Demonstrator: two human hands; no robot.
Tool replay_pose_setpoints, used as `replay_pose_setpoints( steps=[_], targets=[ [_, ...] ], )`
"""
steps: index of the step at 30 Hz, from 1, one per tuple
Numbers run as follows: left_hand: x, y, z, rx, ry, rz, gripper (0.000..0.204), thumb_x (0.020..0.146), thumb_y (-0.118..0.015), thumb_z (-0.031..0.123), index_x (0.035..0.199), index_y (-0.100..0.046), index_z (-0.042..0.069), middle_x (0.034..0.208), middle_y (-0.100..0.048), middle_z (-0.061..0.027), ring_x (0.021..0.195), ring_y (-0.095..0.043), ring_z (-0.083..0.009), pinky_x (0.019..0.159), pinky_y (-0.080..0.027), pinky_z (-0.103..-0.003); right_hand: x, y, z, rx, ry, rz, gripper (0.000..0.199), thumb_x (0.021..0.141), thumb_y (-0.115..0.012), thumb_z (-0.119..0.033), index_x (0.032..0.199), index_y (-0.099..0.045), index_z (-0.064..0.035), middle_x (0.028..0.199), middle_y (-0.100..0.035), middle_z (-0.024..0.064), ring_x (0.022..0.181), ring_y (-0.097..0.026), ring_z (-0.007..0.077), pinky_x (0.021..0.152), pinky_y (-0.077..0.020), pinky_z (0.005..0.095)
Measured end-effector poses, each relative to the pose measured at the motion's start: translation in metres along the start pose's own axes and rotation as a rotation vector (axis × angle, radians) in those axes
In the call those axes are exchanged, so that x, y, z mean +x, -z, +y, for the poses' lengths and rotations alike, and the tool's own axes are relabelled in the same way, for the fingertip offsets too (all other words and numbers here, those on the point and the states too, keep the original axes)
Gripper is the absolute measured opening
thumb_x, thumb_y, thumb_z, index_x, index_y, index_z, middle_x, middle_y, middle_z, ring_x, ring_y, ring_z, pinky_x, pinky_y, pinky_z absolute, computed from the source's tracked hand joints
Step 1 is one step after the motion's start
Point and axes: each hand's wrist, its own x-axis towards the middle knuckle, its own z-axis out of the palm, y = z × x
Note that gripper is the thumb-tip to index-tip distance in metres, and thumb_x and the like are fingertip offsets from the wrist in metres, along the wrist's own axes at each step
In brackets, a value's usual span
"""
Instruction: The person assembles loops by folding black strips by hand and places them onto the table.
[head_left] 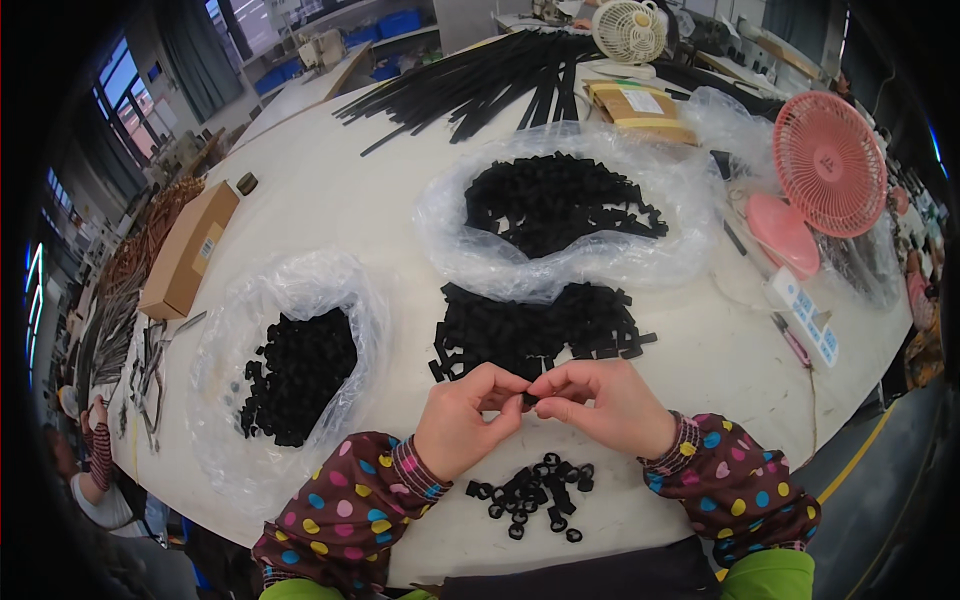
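Note:
A small black piece sits pinched between the fingertips of both my hands, over the middle of the table. My left hand closes on its left side and my right hand on its right; the fingers hide most of it, so its exact kind cannot be made out. Just beyond my fingers lies a loose pile of short black strip pieces. Nearer to me, between my forearms, several small black ring-shaped pieces are scattered on the white table.
Clear plastic bags of black pieces lie open at left and beyond the pile. A cardboard box stands far left. Long black strips spread across the back. A pink fan and white power strip are at right.

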Motion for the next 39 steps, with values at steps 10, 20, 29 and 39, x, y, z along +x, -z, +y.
replay_pose_setpoints(
  steps=[10,20,29,39],
  targets=[
    [-0.001,-0.002,-0.004,0.300,-0.283,0.123,0.014,0.070,-0.066,0.000,0.082,-0.058,0.002,0.082,-0.066,-0.0070,0.068,-0.065,-0.0170,0.058,-0.052,-0.025,-0.001,-0.005,0.005,-0.073,0.025,0.028,0.020,0.079,-0.068,-0.010,0.094,-0.062,0.0012,0.081,-0.065,0.0033,0.069,-0.060,0.0068,0.060,-0.0468,0.0202],
    [-0.002,0.000,-0.005,0.408,-0.451,0.123,0.019,0.068,-0.066,-0.004,0.082,-0.056,0.003,0.084,-0.064,-0.0078,0.068,-0.063,-0.0167,0.059,-0.051,-0.025,-0.001,-0.009,0.004,0.013,0.011,-0.051,0.013,0.078,-0.066,-0.012,0.083,-0.059,-0.0013,0.073,-0.060,-0.0002,0.064,-0.056,0.0048,0.058,-0.0451,0.0194],
    [0.007,0.014,-0.003,-0.731,0.456,-0.310,0.021,0.090,-0.056,0.019,0.098,-0.054,0.000,0.094,-0.058,-0.0050,0.088,-0.062,-0.0154,0.085,-0.050,-0.030,0.004,0.011,0.008,0.142,-0.089,-0.271,0.008,0.080,-0.063,-0.007,0.083,-0.057,-0.0017,0.072,-0.058,-0.0025,0.066,-0.057,0.0041,0.060,-0.0448,0.0190],
    [0.002,0.001,-0.004,-0.408,0.046,-0.172,0.014,0.081,-0.063,0.003,0.093,-0.056,0.001,0.092,-0.061,-0.0057,0.085,-0.063,-0.0145,0.077,-0.052,-0.026,-0.002,-0.011,0.001,-0.449,0.315,0.166,0.011,0.074,-0.064,-0.010,0.076,-0.054,-0.0062,0.067,-0.058,0.0024,0.057,-0.058,0.0135,0.051,-0.0439,0.0248]
  ],
)
